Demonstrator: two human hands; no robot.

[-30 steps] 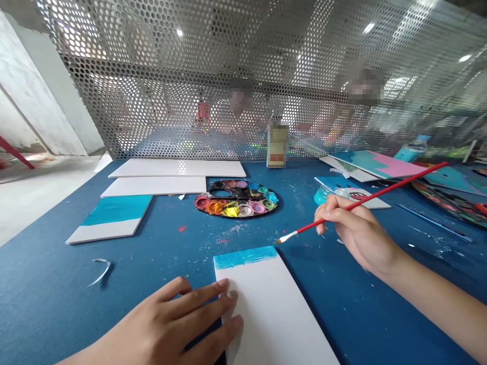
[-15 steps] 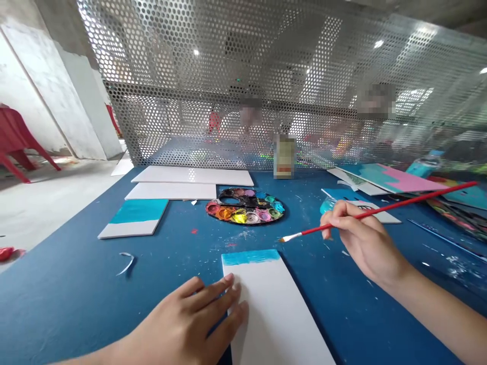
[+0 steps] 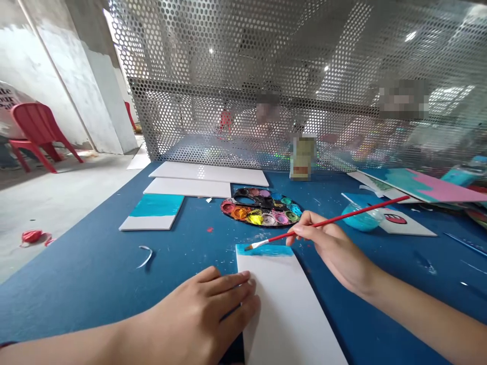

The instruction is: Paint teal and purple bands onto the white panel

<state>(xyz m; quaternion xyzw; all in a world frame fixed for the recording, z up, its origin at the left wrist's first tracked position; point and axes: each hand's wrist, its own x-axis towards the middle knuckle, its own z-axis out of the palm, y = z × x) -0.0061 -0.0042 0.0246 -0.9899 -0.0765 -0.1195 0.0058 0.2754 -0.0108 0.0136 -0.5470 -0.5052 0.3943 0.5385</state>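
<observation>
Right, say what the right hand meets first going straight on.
The bristles of the paintbrush in the right hand would meet the blue painted band on the white panel first, if not touching already; depth is unclear.

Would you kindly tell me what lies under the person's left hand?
The left hand overlaps the edge of a white rectangular board and the blue paint-flecked tabletop; whatever lies directly beneath the palm and fingers is covered and cannot be seen.

Cut-off dark letters, unreadable, on a white sign (image 3: 8, 97)
</observation>
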